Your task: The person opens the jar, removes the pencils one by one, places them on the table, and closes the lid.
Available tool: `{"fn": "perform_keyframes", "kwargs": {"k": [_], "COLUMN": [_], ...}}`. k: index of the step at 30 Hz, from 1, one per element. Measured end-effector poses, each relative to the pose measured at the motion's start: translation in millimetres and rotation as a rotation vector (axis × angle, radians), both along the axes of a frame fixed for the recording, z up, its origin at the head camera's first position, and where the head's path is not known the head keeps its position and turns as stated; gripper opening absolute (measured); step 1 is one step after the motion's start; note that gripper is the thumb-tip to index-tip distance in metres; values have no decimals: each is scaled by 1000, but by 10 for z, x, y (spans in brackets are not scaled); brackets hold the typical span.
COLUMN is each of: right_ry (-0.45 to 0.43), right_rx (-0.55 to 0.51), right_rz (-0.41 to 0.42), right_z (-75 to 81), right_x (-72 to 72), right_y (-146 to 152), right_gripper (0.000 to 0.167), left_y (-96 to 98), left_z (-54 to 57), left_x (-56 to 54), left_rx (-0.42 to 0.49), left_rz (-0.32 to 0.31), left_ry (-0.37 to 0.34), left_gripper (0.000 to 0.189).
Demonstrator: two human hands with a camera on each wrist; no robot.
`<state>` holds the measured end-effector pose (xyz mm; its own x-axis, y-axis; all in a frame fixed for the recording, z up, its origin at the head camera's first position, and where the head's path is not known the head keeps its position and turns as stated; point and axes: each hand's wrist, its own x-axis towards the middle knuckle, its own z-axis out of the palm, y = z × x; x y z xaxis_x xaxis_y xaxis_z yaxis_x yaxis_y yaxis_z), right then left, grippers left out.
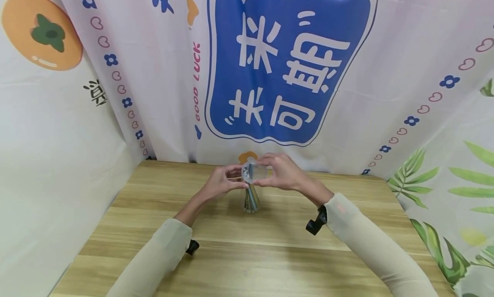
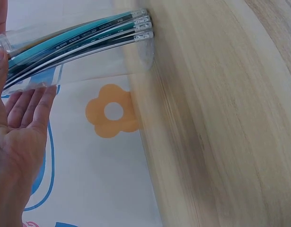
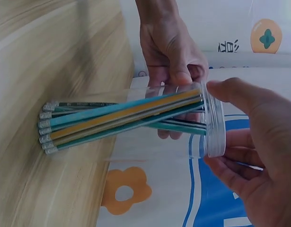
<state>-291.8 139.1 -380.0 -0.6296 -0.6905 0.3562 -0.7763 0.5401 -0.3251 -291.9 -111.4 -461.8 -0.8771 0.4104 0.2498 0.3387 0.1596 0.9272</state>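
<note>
A clear plastic jar stands on the table with several pencils leaning inside, their eraser ends down. Teal, yellow and dark barrels show through the wall. My left hand holds the jar near its top, thumb on one side and fingers on the other. At the mouth, my right hand pinches a clear round lid by its edge, between thumb and fingers. Whether the lid is seated on the rim or only touching it, I cannot tell.
The wooden table runs back to a printed white curtain just behind the jar. More printed cloth hangs along the left side, and leaf-patterned cloth along the right.
</note>
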Motion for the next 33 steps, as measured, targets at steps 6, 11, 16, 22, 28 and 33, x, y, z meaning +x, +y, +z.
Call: {"fn": "perform_keyframes", "kwargs": {"k": [6, 11, 16, 22, 28, 33], "right_ry": [-54, -108, -159, -226, -249, -226], "right_rx": [12, 37, 40, 38, 40, 27], "right_rz": [90, 158, 194, 196, 193, 118], "right_z": [38, 66, 60, 25, 36, 64], "right_x": [-82, -150, -208, -250, -227, -167], "right_y": [42, 73, 92, 126, 118, 102], "right_gripper": [58, 61, 65, 68, 71, 71], "left_y": [-1, -14, -14, -6, -2, -1], "left_z": [5, 7, 10, 2, 4, 9], "left_x": [-9, 12, 14, 10, 17, 20], "left_rx": [4, 9, 3, -7, -4, -12], "left_rz": [-9, -20, -9, -15, -7, 1], "left_ry": [0, -10, -8, 21, 18, 20], "left_gripper": [63, 64, 63, 63, 63, 60]}}
